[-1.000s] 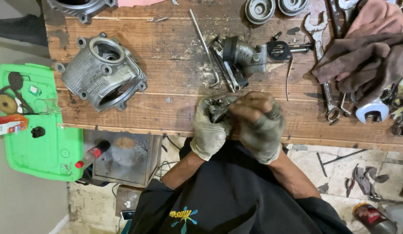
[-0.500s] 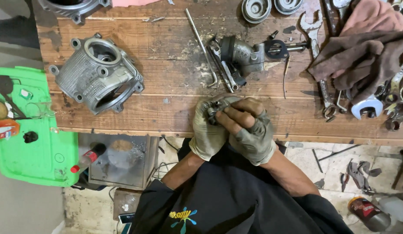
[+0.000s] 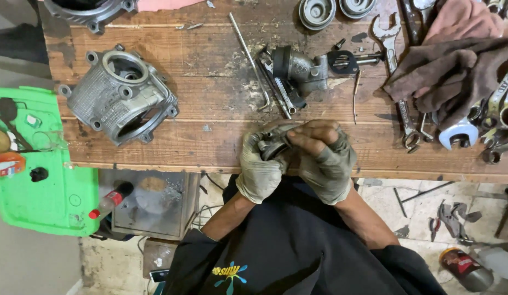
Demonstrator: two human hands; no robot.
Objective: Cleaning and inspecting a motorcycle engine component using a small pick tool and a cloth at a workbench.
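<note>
**Both gloved hands wrapped around a small metal part at the bench edge**

So here's the view from above: a worn wooden bench (image 3: 172, 136) with engine bits all over it. The left hand (image 3: 259, 169) and right hand (image 3: 325, 161) are both in grimy fingerless work gloves, pressed together right at the near edge of the bench. Between them is a small grey metal part (image 3: 273, 143). Both hands are curled closed around it, the left cupping it from the side and below, the right folded over the top with bare fingertips (image 3: 314, 134) lying across it. Most of the part is hidden, so I can't tell exactly what it is.

Using that part as the reference point:
- Just beyond it, further onto the bench, sits a greasy pump-like assembly (image 3: 300, 68) with a black disc on its shaft, and a couple of flat tools leaning against it.
- A bent metal rod (image 3: 248, 57) lies just left of that assembly.
- Well off to the left is a big finned aluminium engine casing (image 3: 120, 98), lying tilted with its round opening showing.
- To the right there's a combination wrench (image 3: 399, 82), then a brown rag (image 3: 456, 71) heaped over more wrenches.
- At the far edge, two round ribbed metal caps (image 3: 333, 10).

Off the bench, down to the left, a bright green plastic tray (image 3: 41, 191) holds small odds and ends, and a bottle with a red cap (image 3: 109, 201) lies near it.
</note>
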